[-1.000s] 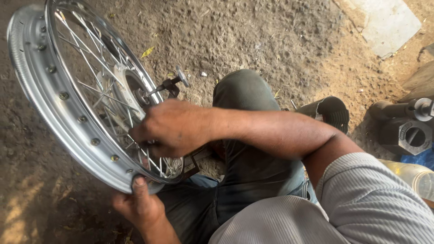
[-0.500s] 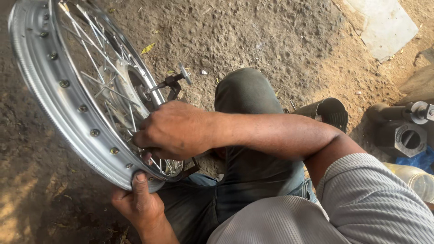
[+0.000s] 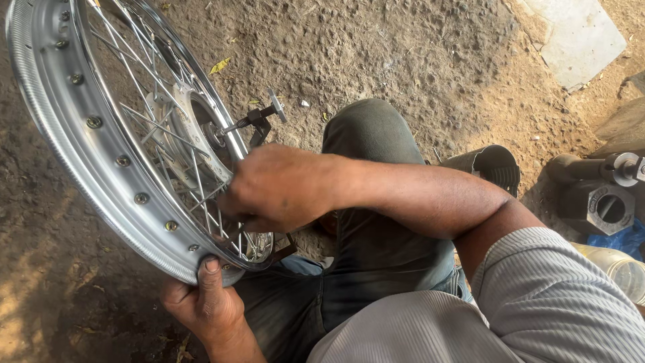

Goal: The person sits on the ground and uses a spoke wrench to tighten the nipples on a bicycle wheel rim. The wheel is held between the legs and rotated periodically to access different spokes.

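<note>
Clear plastic jar (image 3: pixel 621 269): contents indiscernible; shiny spoked metal wheel rim (image 3: pixel 50 117) is gripped underneath by left hand (image 3: pixel 201 306), spokes pinched by right hand (image 3: pixel 279 188)

- Clear plastic bottle or jar (image 3: pixel 621 269): near right edge, lying on the ground, pale yellowish and see-through, only partly in frame.
- Blue plastic bag or wrapping (image 3: pixel 621 240): right edge, just beyond the bottle, crumpled, mostly cut off.
- Labels, signs, screens: none visible.

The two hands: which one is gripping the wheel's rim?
The left hand grips the silver rim at its bottom edge. The right hand is at the spokes instead.
</note>
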